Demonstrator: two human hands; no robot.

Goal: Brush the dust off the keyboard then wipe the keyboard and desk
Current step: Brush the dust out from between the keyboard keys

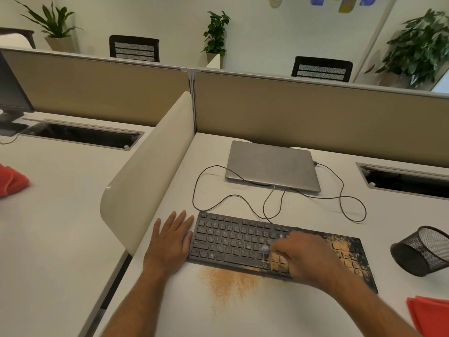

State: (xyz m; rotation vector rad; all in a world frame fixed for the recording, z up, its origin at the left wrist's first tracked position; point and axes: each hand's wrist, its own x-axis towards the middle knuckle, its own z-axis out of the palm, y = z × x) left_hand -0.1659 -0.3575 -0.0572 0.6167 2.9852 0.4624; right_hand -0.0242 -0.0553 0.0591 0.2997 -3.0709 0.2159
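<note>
Both forearms were seen entering from the bottom edge, over a white desk [291, 317]. Left hand [170, 242] was laid flat on the desk, fingers straight and together, gripping nothing, its fingertips side touching or just beside the left end of the black keyboard [233, 242]. Right hand [308, 256] was curled over the keyboard's right-centre keys, pinching a small brush [266, 251]; only a blurred bluish-white tip was visible left of the fingers, so the brush's exact shape could not be told. Orange-tan dust [345, 251] was spread over the keys to the right of the right hand, up to the keyboard's right end. More of that powder was scattered as a dust patch [228, 283] on the desk just in front of the keyboard, between the two forearms. Keys between the hands were seen mostly clean. Beyond the hands, a closed grey laptop [272, 165] was lying flat, with a thin cable [206, 190] looped on the desk between it and the keyboard. Right of the right hand, well apart, a black mesh cup [422, 251] was lying tipped on its side. Near the right forearm, at the frame's lower right corner, a red cloth [430, 314] was partly visible. Left of the left hand, a cream divider panel [145, 178] was standing upright, with a second red cloth [11, 180] on the neighbouring desk beyond it.
</note>
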